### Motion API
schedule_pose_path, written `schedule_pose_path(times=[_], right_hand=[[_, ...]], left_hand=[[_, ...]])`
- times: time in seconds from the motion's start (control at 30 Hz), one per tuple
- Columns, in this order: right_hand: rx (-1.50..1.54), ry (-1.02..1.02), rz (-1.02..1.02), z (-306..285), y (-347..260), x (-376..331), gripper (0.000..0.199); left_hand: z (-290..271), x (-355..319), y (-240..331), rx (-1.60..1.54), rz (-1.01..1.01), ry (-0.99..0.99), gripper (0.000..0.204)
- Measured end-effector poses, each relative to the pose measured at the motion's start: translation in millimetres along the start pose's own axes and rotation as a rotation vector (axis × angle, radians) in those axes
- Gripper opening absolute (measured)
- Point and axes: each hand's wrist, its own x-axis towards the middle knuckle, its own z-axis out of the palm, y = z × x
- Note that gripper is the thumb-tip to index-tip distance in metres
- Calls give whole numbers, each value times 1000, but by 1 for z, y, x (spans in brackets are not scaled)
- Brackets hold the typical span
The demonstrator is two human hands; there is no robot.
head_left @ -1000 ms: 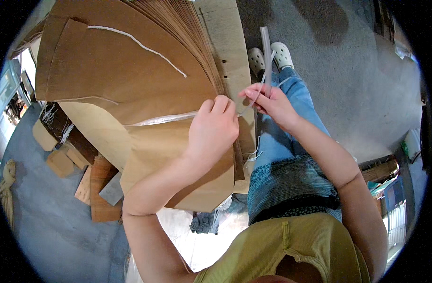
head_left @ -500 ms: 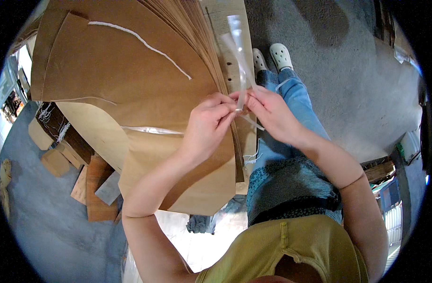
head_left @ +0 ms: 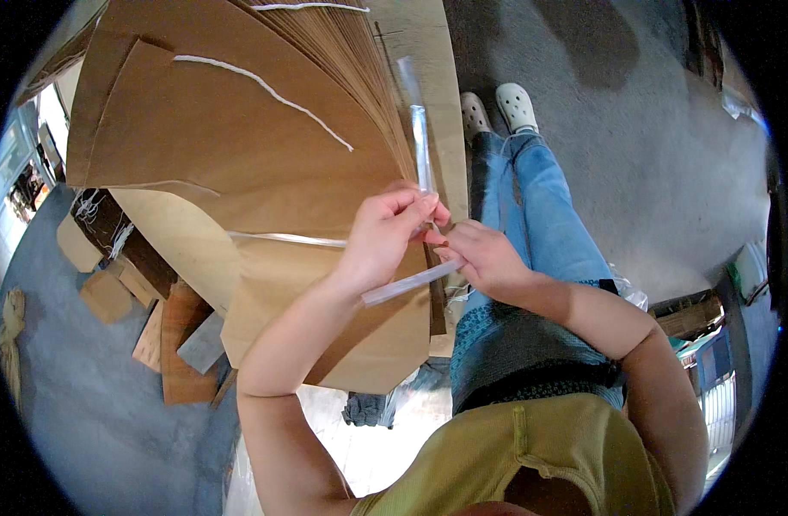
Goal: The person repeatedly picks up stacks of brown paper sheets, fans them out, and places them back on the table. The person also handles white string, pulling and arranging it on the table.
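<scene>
Both hands meet just above the near edge of a fanned stack of brown paper sheets (head_left: 239, 155) on the bench (head_left: 428, 52). Left hand (head_left: 385, 236): fingers closed in a pinch on a clear plastic strip (head_left: 421, 142), which runs upward from the fingertips over the stack's edge. Right hand (head_left: 484, 258): fingers curled shut, pinching at the same spot, tips touching the left hand's. A second length of clear strip (head_left: 407, 285) juts out low and left beneath the left hand; whether it is one piece with the upper strip, cannot tell. White cord (head_left: 265, 90) lies across the top sheet, well apart from the hands. Blue jeans (head_left: 540, 206) and white shoes (head_left: 501, 107) beside the bench.
</scene>
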Motion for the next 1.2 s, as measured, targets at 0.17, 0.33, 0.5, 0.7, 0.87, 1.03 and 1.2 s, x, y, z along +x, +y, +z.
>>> schedule_pose_path(times=[0.17,0.33,0.5,0.7,0.87,1.03,1.2], right_hand=[[315,-313,233,-20,30,8,21],[928,62,550,-38,18,22,37],[666,40,238,-25,-7,39,42],[1324,19,303,-22,-11,55,16],[1409,269,394,-40,19,55,14],[1395,312,444,-34,5,60,19],[1196,-49,456,-26,-2,82,12]], left_hand=[[10,-10,-2,1157,598,-9,16],[4,-12,-14,1508,1055,103,17],[-6,-11,-8,1474,1083,-124,26],[-11,-1,-31,1447,1370,104,24],[-66,-10,-44,1442,725,142,13],[-63,-19,-35,947,724,209,19],[-47,-20,-7,274,322,-155,21]])
